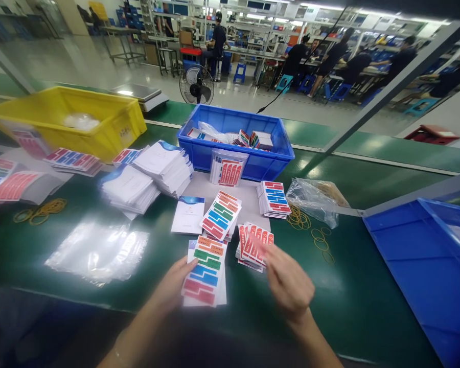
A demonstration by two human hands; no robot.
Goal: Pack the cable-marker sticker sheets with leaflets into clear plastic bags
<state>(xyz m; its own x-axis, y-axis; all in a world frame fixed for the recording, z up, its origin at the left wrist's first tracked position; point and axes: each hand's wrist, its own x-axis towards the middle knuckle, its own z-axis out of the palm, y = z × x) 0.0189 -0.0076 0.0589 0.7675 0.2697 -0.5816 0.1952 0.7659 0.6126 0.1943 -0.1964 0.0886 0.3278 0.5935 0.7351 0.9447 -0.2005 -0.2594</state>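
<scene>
My left hand [179, 276] grips a multicoloured sticker sheet [205, 268] with white paper [221, 291] under it, thumb on top at the left edge. My right hand [289, 278] is curled, its blurred fingertips pinching at the top red sticker sheet [257, 244] of a small pile. Just beyond my left hand lies a stack of multicoloured sticker sheets [222, 214]. To its left is a white booklet [187, 214] with a blue top edge. A red-and-blue sticker stack [276, 198] sits farther right.
Behind stand a blue bin [235, 166] with a bagged sheet set [229, 168] against it, and a yellow bin [111, 128]. Booklet piles [164, 166], clear bags [99, 250] and rubber bands [48, 209] lie left. Another blue bin [417, 266] borders the right.
</scene>
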